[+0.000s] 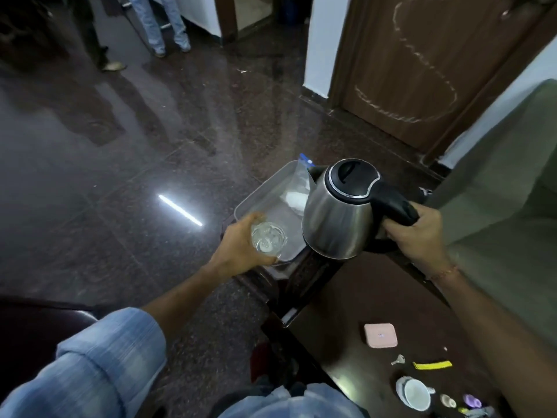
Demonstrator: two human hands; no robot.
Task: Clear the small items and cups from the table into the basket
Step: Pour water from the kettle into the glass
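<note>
My left hand (238,245) grips a clear glass (268,238) and holds it over the near corner of a grey rectangular basket (262,188). A plastic bag (298,188) lies inside that basket. My right hand (417,233) holds a steel electric kettle (339,218) by its black handle, just right of the basket and above the dark table (340,300). Small items lie at the table's near right: a pink square case (380,335), a key (398,359), a yellow strip (432,365), a white cup (414,393) and a purple piece (472,401).
A green sofa (506,212) stands to the right of the table. A brown door (422,67) is behind it. Dark glossy floor spreads to the left, with two people's legs (162,28) at the far back. A dark chair edge (36,321) sits at lower left.
</note>
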